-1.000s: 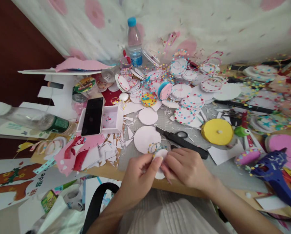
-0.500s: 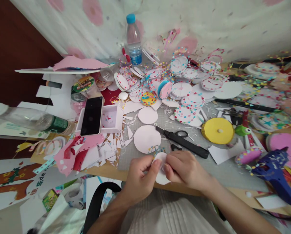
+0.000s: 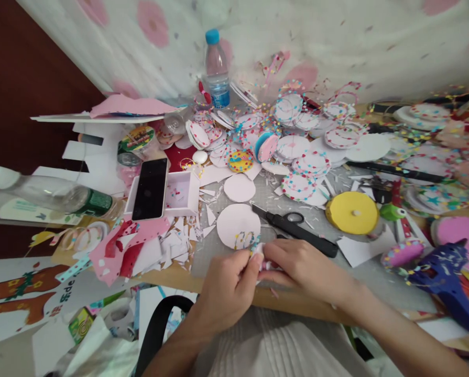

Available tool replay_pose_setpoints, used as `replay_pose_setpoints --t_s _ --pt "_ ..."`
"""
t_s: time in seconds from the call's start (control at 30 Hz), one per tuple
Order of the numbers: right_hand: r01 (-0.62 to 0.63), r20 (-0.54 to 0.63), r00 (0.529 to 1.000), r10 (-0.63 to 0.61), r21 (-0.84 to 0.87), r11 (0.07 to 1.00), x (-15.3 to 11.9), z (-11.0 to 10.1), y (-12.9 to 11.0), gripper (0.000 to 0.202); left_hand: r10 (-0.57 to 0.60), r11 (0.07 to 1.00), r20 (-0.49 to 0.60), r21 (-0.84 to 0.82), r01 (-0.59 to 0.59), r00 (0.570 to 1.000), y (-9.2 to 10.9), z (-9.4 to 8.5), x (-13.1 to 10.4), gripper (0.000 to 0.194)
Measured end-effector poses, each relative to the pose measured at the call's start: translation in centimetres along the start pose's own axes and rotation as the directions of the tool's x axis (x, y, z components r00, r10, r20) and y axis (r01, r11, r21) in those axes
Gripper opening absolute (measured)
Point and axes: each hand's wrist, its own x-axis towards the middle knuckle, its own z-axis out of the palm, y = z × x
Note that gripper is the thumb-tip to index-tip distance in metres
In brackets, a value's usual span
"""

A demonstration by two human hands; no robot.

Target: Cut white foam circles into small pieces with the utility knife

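Note:
My left hand and my right hand meet at the front edge of the grey cutting mat, fingers closed on a small white paper piece. The fingers cover most of it. A thin string with blue and yellow bits sticks out beyond my fingertips, over a large white disc. A smaller white disc lies behind that one. To the right rest a black utility knife and black-handled scissors, both near my right hand.
Decorated white discs are heaped at the back, by a water bottle. A phone lies on a white box at the left. At right are a yellow disc and a blue glue gun.
The white piece showed as a flat disc between my hands before; now it is mostly covered by my fingers. My right hand has turned and shifted slightly left.

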Motion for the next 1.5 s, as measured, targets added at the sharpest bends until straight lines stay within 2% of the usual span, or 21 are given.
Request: replay_pose_setpoints --t_s 0.17,0.3,0.47,0.6,0.73,0.9,1.03,1.13,1.23,1.3,1.4,1.5 --pt "0.036 0.125 0.992 -0.034 -0.013 0.999 0.3 -0.7 0.4 0.026 0.065 0.991 0.019 0.119 -0.067 0.998 0.1 -0.2 0.0 0.038" --pt "0.083 0.168 0.983 -0.075 -0.043 0.996 0.7 -0.3 0.6 0.014 0.098 0.985 -0.036 0.147 -0.092 0.995 -0.1 0.2 0.1 0.038" --pt "0.111 0.126 0.988 -0.092 -0.152 0.982 0.6 0.2 0.4 0.013 0.082 0.996 -0.152 0.032 -0.078 0.985 -0.5 1.3 0.4 0.038" --pt "0.099 0.086 0.993 -0.086 -0.160 0.982 0.2 0.3 0.3 0.013 0.076 0.994 -0.199 -0.064 -0.091 0.977 -0.8 1.9 0.3 0.038" --pt "0.118 0.075 0.991 -0.108 -0.134 0.984 0.0 0.1 0.4 0.013 0.098 0.988 -0.206 -0.094 -0.119 0.974 -0.8 2.0 0.1 0.039" --pt "0.157 0.144 0.979 -0.147 -0.057 0.986 0.0 0.0 0.7 0.010 0.120 0.990 -0.172 -0.059 -0.132 0.978 -0.9 1.9 -0.3 0.041" --pt "0.175 0.185 0.969 -0.164 -0.045 0.984 0.1 0.2 1.0 0.009 0.093 0.990 -0.153 -0.093 -0.108 0.984 -1.0 2.0 -0.6 0.041" --pt "0.198 0.156 0.972 -0.176 -0.143 0.970 0.2 0.2 1.1 0.015 -0.025 0.969 -0.130 -0.248 -0.008 0.991 -0.8 2.2 -0.3 0.040" --pt "0.221 0.082 0.975 -0.205 -0.332 0.917 0.4 -0.2 0.9 0.021 -0.179 0.879 -0.047 -0.456 0.139 0.983 -0.6 2.4 0.4 0.041" --pt "0.202 0.034 0.978 -0.208 -0.424 0.883 0.6 -0.5 0.5 0.020 -0.235 0.840 -0.023 -0.508 0.191 0.972 -0.5 2.5 0.7 0.045" --pt "0.140 -0.014 0.986 -0.166 -0.472 0.870 0.9 -0.8 0.0 0.015 -0.233 0.882 -0.084 -0.437 0.174 0.969 -0.6 2.6 0.7 0.047" --pt "0.097 0.006 0.994 -0.108 -0.499 0.861 1.0 -0.8 -0.5 0.009 -0.138 0.959 -0.141 -0.265 0.097 0.980 -0.7 2.7 0.2 0.042"
